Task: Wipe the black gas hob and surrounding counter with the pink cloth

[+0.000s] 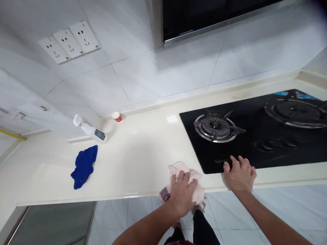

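Under my left hand (pixel 182 192) is a pale pink cloth (pixel 178 166), pressed on the front edge of the cream countertop (pixel 138 160). Part of the cloth, with a purple patch, hangs over the edge. My right hand (pixel 240 173) rests with its fingers spread on the front rim of the black gas stove (pixel 230 156), holding nothing. The stove's left burner (pixel 215 126) lies beyond that hand.
A blue cloth (pixel 84 166) lies on the counter at left, near a white spray bottle (pixel 90 131). A small red and white paper cup (pixel 117 117) stands by the wall. Wall sockets (pixel 68 42) are above; a black range hood (pixel 204 17) overhangs the back.
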`<act>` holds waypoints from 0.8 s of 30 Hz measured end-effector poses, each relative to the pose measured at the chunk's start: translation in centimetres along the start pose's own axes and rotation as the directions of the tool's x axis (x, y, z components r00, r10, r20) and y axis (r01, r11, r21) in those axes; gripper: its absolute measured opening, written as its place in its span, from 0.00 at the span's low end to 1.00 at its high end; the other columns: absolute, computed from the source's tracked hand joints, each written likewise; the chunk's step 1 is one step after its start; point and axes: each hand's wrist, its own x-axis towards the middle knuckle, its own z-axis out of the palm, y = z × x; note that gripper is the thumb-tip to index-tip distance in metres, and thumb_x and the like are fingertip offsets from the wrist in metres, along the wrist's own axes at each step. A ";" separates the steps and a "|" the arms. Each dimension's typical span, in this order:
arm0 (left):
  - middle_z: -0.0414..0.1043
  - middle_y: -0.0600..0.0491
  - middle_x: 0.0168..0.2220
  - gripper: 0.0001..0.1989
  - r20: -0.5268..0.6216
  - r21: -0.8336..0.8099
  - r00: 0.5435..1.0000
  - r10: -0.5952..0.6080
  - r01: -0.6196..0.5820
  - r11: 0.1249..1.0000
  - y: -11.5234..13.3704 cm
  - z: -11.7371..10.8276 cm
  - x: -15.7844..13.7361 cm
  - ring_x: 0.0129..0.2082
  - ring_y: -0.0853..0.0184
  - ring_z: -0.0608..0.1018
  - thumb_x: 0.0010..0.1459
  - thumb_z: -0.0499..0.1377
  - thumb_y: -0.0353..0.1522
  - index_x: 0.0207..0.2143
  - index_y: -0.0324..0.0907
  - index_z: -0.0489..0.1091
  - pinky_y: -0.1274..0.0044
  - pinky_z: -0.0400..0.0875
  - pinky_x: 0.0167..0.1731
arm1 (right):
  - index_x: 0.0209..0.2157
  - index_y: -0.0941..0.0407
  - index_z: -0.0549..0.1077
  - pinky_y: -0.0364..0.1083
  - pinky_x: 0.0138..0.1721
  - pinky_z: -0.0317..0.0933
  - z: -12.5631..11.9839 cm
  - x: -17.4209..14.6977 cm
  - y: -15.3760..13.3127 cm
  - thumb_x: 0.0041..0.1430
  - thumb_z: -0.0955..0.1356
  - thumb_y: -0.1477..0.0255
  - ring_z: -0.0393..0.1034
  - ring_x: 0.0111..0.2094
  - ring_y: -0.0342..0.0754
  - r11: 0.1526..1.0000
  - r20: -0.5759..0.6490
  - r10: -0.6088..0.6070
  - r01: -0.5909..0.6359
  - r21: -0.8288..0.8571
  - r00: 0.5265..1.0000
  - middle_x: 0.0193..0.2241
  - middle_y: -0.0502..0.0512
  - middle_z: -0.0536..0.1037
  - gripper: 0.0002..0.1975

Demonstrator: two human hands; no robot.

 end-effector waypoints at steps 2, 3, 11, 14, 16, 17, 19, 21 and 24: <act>0.48 0.41 0.72 0.42 0.013 -0.054 1.000 0.023 -0.023 0.998 1.5 -0.3 2.0 0.71 0.44 0.50 0.50 0.67 0.44 0.65 0.46 0.57 0.44 0.49 0.66 | 0.59 0.61 0.68 0.65 0.66 0.45 0.1 0.0 0.2 0.68 0.53 0.56 0.49 0.68 0.61 1.000 0.006 -0.006 0.006 0.001 1.000 0.63 0.69 0.64 0.31; 0.47 0.40 0.72 0.43 0.010 -0.074 0.999 0.031 -0.031 0.997 1.9 -0.4 2.6 0.72 0.45 0.49 0.50 0.67 0.44 0.65 0.46 0.58 0.44 0.47 0.66 | 0.59 0.61 0.68 0.65 0.65 0.45 0.2 0.0 0.2 0.68 0.53 0.56 0.49 0.68 0.61 1.000 0.010 -0.007 0.007 -0.001 1.000 0.63 0.69 0.64 0.31; 0.58 0.45 0.69 0.39 -0.115 -0.080 0.990 -0.077 0.068 0.994 -4.3 -2.5 -4.3 0.70 0.49 0.57 0.47 0.68 0.43 0.62 0.49 0.64 0.50 0.46 0.68 | 0.59 0.60 0.68 0.65 0.64 0.46 0.0 0.1 -0.1 0.68 0.52 0.57 0.50 0.67 0.61 1.000 0.027 0.001 0.000 -0.024 1.000 0.63 0.68 0.63 0.30; 0.64 0.43 0.66 0.37 -0.239 0.003 0.953 -0.187 0.194 0.981 -8.6 -2.6 -9.6 0.70 0.49 0.59 0.45 0.69 0.35 0.59 0.47 0.67 0.55 0.50 0.67 | 0.59 0.60 0.68 0.66 0.64 0.47 0.1 0.1 -0.3 0.68 0.53 0.58 0.50 0.68 0.62 1.000 0.014 0.009 -0.009 -0.008 1.000 0.64 0.68 0.63 0.29; 0.67 0.43 0.64 0.29 -0.377 0.067 0.901 -0.214 0.257 0.964 -11.3 -2.5 -12.9 0.68 0.51 0.62 0.50 0.65 0.31 0.57 0.46 0.69 0.57 0.53 0.66 | 0.59 0.61 0.68 0.67 0.64 0.46 0.0 0.2 -0.4 0.68 0.54 0.59 0.49 0.68 0.62 1.000 0.006 0.014 -0.014 0.004 1.000 0.63 0.69 0.63 0.28; 0.69 0.44 0.62 0.25 -0.425 0.105 0.882 -0.203 0.270 0.957 -12.6 -2.4 -14.3 0.67 0.53 0.65 0.54 0.61 0.30 0.56 0.48 0.70 0.58 0.55 0.65 | 0.59 0.61 0.68 0.67 0.64 0.46 -0.1 0.2 -0.6 0.68 0.55 0.59 0.49 0.68 0.62 1.000 0.005 0.017 -0.017 0.009 1.000 0.63 0.69 0.63 0.28; 0.73 0.46 0.59 0.22 -0.453 0.117 0.866 -0.211 0.293 0.949 -14.7 -2.5 -16.3 0.64 0.54 0.69 0.56 0.56 0.28 0.52 0.49 0.73 0.58 0.60 0.63 | 0.59 0.61 0.68 0.66 0.65 0.45 -0.4 0.3 -0.8 0.68 0.55 0.59 0.49 0.68 0.62 1.000 0.014 0.020 -0.020 0.018 1.000 0.63 0.69 0.64 0.27; 0.76 0.47 0.55 0.22 -0.400 0.025 0.877 -0.265 0.300 0.954 -16.2 -3.1 -17.2 0.60 0.54 0.74 0.52 0.57 0.28 0.50 0.50 0.73 0.59 0.65 0.60 | 0.58 0.61 0.68 0.65 0.65 0.45 -0.6 0.5 -1.0 0.68 0.55 0.60 0.49 0.68 0.61 0.999 0.029 0.027 -0.027 0.025 0.999 0.63 0.69 0.63 0.27; 0.79 0.49 0.50 0.24 -0.342 -0.271 0.798 -0.497 0.423 0.865 -16.6 -5.5 -16.5 0.51 0.55 0.80 0.48 0.58 0.33 0.51 0.50 0.70 0.62 0.75 0.52 | 0.58 0.60 0.69 0.65 0.65 0.44 -0.8 0.6 -1.1 0.68 0.55 0.60 0.48 0.68 0.61 0.999 0.039 0.036 -0.038 0.030 0.999 0.63 0.68 0.64 0.27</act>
